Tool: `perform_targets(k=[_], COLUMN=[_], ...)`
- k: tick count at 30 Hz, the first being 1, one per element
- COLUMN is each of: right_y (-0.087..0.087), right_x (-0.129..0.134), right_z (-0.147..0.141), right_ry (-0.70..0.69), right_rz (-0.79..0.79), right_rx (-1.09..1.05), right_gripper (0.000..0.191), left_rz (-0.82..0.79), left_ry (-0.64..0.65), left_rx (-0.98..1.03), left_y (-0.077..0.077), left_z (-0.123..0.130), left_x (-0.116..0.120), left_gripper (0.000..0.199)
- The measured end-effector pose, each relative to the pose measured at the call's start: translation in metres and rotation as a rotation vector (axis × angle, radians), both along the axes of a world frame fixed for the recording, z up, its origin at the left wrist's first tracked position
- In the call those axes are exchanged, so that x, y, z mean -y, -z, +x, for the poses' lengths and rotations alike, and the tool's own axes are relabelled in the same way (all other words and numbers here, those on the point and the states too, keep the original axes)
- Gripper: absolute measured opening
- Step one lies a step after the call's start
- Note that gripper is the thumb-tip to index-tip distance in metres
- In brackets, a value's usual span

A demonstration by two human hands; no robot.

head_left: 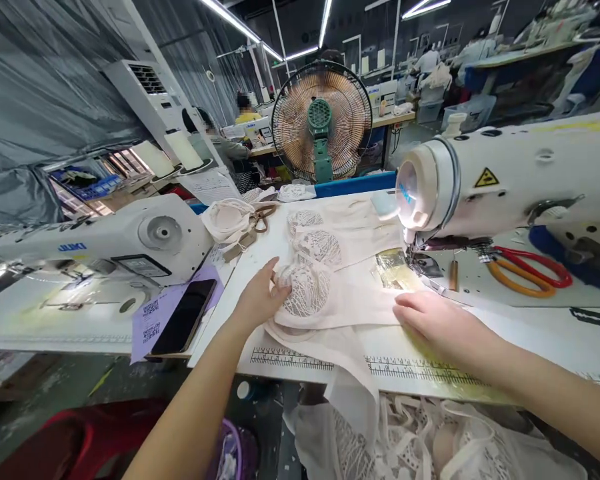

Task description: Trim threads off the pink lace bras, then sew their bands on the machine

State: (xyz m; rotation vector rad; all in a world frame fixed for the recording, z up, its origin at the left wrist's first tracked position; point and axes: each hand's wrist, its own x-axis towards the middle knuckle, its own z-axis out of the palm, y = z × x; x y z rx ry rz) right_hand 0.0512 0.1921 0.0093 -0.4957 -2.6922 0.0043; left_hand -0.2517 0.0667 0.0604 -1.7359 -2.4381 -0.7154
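A pale lace bra [307, 293] lies across the white tabletop, its band stretching right toward the sewing machine [505, 173]. At its lace cup, my left hand [260, 297] grips the edge, with the thumb over the lace and other fingers partly hidden. My right hand [437, 323] has its fingers closed on the band's right end, just in front of the needle area. Another lace bra [320, 247] lies behind it, with its band running under the machine head. One fabric piece hangs over the table's front edge.
Red- and orange-handled scissors [530, 270] lie under the machine arm. A printed ruler [295, 359] runs along the front edge. To the left are a phone [185, 317], a second sewing machine [165, 240] and brown-handled small scissors [264, 217]. A large fan [321, 120] stands behind.
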Motion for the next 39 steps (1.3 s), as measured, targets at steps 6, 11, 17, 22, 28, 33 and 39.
perform_targets(k=[6, 11, 17, 22, 28, 33, 39], right_y=[0.014, 0.022, 0.031, 0.037, 0.039, 0.037, 0.036], right_x=[0.006, 0.011, 0.024, 0.019, 0.012, 0.013, 0.014], right_z=[0.01, 0.023, 0.05, 0.049, 0.045, 0.045, 0.046], right_ry=[0.082, 0.089, 0.082, 0.094, 0.119, 0.105, 0.101], right_rz=[0.089, 0.064, 0.07, 0.129, 0.156, 0.196, 0.159], right_rx=[0.032, -0.009, -0.051, -0.102, -0.08, -0.087, -0.08], right_gripper=[0.025, 0.027, 0.032, 0.036, 0.038, 0.037, 0.036], left_rz=[0.089, -0.195, -0.258, -0.277, -0.304, -0.328, -0.336], left_ry=[0.536, 0.887, 0.813, 0.751, 0.749, 0.755, 0.778], left_rx=[-0.335, -0.316, -0.373, -0.338, -0.319, -0.281, -0.227], left_y=[-0.002, 0.024, 0.034, 0.035, 0.036, 0.032, 0.032], left_z=[0.083, 0.145, 0.148, 0.149, 0.147, 0.146, 0.142], left_x=[-0.029, -0.073, -0.097, -0.116, -0.132, -0.133, -0.137], left_gripper=[0.035, 0.028, 0.048, 0.046, 0.044, 0.037, 0.027])
